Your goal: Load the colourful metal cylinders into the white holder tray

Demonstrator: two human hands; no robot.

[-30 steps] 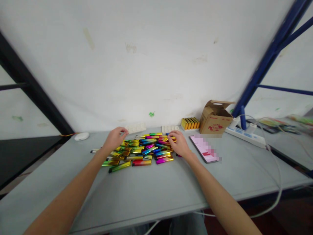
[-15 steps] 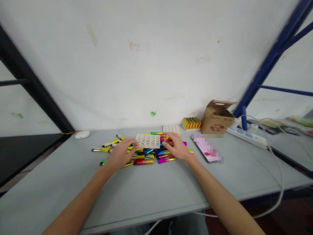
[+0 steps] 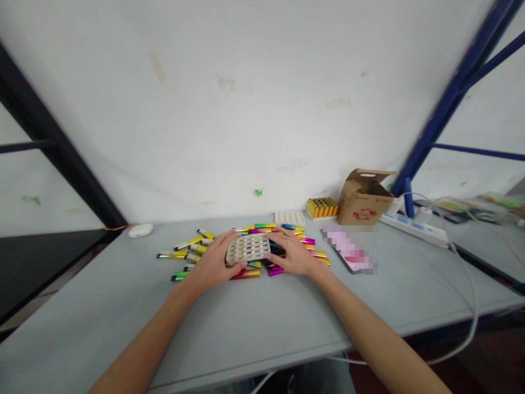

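Observation:
A small off-white tray (image 3: 248,248) with rows of round holes is held between my two hands, tilted above a pile of shiny coloured sticks. My left hand (image 3: 217,259) grips its left end, the thumb along the near edge. At the right end, my right hand (image 3: 292,253) has its fingers on the far corner and its thumb on the near one. The sticks (image 3: 246,274), shaped like slim lighters in yellow, red, blue, green and magenta, lie loose beneath and around both hands. My hands and the tray hide part of the pile.
Behind the pile lies another white holed tray (image 3: 289,218). Beside it several yellow-orange cylinders (image 3: 322,208) stand packed upright. Farther right are an open cardboard box (image 3: 364,202), a phone (image 3: 346,249) with its screen blurred, and a power strip (image 3: 418,230) with cables. A white mouse (image 3: 140,230) lies at left.
The tray has come slightly nearer to me and changed its tilt, so its holes now show through. Both hands have closed in on its ends.

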